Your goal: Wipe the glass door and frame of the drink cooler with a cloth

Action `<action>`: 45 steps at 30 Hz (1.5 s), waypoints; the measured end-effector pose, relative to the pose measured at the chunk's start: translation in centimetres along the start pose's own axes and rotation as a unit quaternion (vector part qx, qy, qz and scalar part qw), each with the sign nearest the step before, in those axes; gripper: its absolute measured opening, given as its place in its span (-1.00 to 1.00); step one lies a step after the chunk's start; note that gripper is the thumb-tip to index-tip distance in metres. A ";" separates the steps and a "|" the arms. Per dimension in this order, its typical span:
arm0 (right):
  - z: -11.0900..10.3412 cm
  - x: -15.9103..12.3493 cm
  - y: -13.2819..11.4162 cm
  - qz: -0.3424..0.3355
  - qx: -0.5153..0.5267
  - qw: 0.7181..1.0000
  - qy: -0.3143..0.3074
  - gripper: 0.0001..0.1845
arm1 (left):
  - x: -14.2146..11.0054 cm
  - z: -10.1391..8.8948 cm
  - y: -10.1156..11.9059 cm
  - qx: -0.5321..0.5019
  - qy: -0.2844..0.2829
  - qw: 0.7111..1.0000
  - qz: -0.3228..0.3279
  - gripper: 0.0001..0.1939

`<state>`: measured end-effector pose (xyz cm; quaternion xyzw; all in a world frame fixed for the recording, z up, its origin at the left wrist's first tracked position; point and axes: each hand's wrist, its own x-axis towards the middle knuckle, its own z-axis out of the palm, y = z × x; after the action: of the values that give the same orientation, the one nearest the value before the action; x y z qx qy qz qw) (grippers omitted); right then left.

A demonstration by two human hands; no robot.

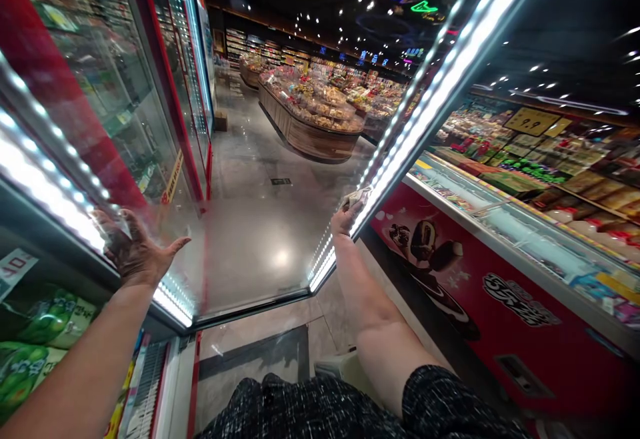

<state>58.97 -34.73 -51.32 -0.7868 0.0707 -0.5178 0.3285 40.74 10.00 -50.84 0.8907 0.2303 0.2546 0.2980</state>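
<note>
The pale cloth [357, 197] was soft-looking and crumpled, bunched in the fingers of my right hand [344, 217] at the slanting edge of the glass door [255, 245], right by the beaded glare of the right light strip [425, 109]. Those fingers were curled closed around it, though their tips were partly lost behind its folds and the brightness. The fingers of my left hand [140, 253] were empty as far as I could see, spread wide, the thumb stuck out to the right, the others reaching up by the left light strip [55, 185]; the glare kept me from telling whether they touched it or the glass. My right arm stretched forward from a short black sleeve [440, 385] flecked with white, the elbow slightly bent; my left arm came up from the lower left corner, wrist bent back, palm turned away from me. Between my hands the door was clear and smooth, with a thin dark lower edge, and through it I saw the glossy grey floor [235, 159]. Beneath my left forearm sat plump, shiny green packets [55, 319] near a white price tag [17, 272]. To my right ran a long freezer chest [465, 279] with a smooth red front, and farther off stood a rounded, wood-sided display island [320, 140] heaped with wrapped goods.
</note>
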 end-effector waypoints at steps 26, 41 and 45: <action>-0.4 -4.0 -5.6 -0.099 0.002 0.995 -0.015 -0.09 | -0.5 -0.1 0.4 -0.064 -0.002 0.998 0.002 0.26; -0.4 -6.1 -6.7 -0.135 -0.004 0.988 -0.076 -0.08 | -0.3 0.1 0.0 -0.052 -0.018 0.998 -0.003 0.35; -0.2 -4.8 -7.9 -0.142 0.041 0.987 -0.061 -0.12 | 0.1 0.7 -0.7 -0.080 -0.014 0.997 0.013 0.37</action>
<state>54.82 -26.56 -50.27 -0.8049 -0.0834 -0.5123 0.2874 40.99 10.26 -51.76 0.8702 0.1934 0.2639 0.3684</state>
